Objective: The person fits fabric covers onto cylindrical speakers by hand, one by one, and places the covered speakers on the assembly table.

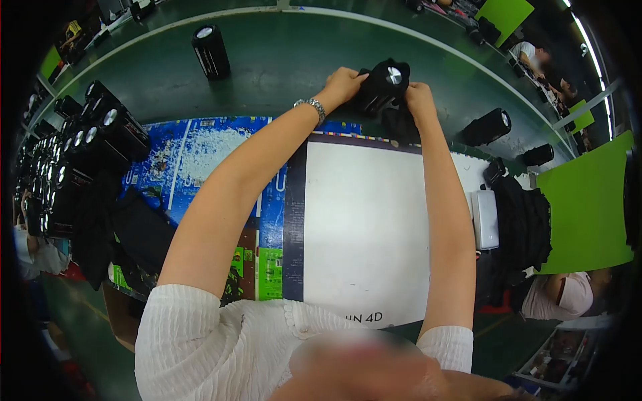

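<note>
Inspected a worker's bench from above, at arm's length. Found a black cylinder [383, 88] with a shiny round end, held between both hands beyond the far edge of the white board [364, 220], over the green surface [287, 50]. Noted black cloth [400, 124] around and below it. Observed the left hand [343, 85] with fingers closed on the cloth at the cylinder's left side, wearing a metal band [312, 107] at the wrist. Observed the right hand [420, 105] gripping cloth at the opposite side; unable to confirm exact placement of the fingertips, partly hidden.

Recorded on the green surface: one similar cylinder [210, 52] standing to the left, and two more, one nearer [487, 127] and one farther out [538, 155], to the right. Counted many others, too crowded to number, in a dense group [110, 134] at far left.

Found the bench covered by worn blue printed sheeting [207, 144], badly scuffed to white in patches, beside the dark-edged board with printed lettering [364, 317] at its near end. Located a pale flat device [486, 220] right of the board, next to a pile of dark fabric [526, 224] and a bright green panel [588, 207].

Noted other people [528, 55] seated in the room beyond, under a strip light [590, 53].
</note>
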`<state>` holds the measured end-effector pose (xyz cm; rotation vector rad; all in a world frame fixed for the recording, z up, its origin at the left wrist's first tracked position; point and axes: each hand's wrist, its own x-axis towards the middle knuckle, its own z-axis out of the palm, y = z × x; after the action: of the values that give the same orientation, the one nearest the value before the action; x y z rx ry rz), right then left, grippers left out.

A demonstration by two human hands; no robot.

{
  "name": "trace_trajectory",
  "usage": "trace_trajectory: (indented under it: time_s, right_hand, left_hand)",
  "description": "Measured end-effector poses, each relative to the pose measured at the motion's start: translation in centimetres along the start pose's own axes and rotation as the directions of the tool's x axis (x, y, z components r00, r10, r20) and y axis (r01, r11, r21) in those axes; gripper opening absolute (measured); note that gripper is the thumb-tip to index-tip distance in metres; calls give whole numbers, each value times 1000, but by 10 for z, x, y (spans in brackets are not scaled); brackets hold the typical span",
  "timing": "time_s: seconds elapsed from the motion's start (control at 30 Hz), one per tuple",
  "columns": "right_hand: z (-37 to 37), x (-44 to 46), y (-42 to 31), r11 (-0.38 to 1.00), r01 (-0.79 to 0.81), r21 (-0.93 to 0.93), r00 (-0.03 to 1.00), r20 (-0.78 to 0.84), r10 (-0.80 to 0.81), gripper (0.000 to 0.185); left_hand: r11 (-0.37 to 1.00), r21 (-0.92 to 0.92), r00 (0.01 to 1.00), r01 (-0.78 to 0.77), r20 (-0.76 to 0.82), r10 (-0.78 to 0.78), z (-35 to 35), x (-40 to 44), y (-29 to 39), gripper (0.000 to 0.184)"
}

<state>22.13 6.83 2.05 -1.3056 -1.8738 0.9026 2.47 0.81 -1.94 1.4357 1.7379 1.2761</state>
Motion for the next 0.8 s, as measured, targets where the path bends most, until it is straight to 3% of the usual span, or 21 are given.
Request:
trace_trajectory:
  time_s: [0.1, 0.2, 0.33, 0.43, 0.47, 0.5, 0.53, 0.57, 0.6, 0.67, 0.7, 0.77, 0.8]
  right_hand:
    - [9, -4, 11, 992, 9, -127, 996, -86, -20, 25]
    - [15, -6, 17, 984, -43, -176, 991, -130, 20, 27]
    - [17, -12, 27, 968, -69, -241, 982, -185, 24, 30]
    - [19, -14, 31, 962, -67, -265, 980, -200, 13, 29]
    - [15, -10, 33, 962, -63, -264, 976, -219, 4, 29]
    - [13, -17, 24, 969, -78, -232, 961, -275, 12, 28]
    - [14, -28, 12, 976, -94, -196, 943, -331, 24, 28]
    - [12, -35, -1, 974, -125, -189, 933, -355, 51, 27]
    - [12, -40, -10, 967, -142, -211, 922, -383, 52, 26]
    - [12, -47, -29, 951, -97, -292, 942, -336, -8, 25]
    - [14, -50, -35, 956, -48, -289, 941, -334, -54, 28]
    - [12, -54, -48, 959, 56, -278, 926, -346, -155, 37]
    - [9, -56, -53, 987, 63, -149, 918, -379, -116, 43]
  left_hand:
    - [932, 316, 971, -176, -98, 216, 3, -2, -2, 33]
    - [822, 516, 930, -239, -121, 347, 11, -2, -14, 33]
    - [775, 579, 926, -254, -85, 367, 16, -6, -11, 21]
    - [829, 485, 948, -278, 1, 318, 6, -8, 4, 38]
    - [955, 217, 971, -204, -83, 226, 2, -7, 16, 41]
    - [989, -75, 986, -125, -121, 116, -6, -15, 38, 44]
    - [933, -359, 994, -38, -112, -3, -12, -21, 58, 47]
    - [843, -519, 986, -141, -149, 73, -15, -25, 72, 60]
    - [893, -327, 950, -309, -145, 276, -16, -28, 81, 61]
    - [793, 73, 794, -604, -33, 608, -23, -41, 97, 64]
    - [778, 303, 823, -551, 40, 567, -31, -51, 108, 61]
    - [881, 182, 884, -437, -98, 458, -45, -50, 103, 58]
    - [912, 112, 901, -394, -151, 407, -51, -45, 98, 58]
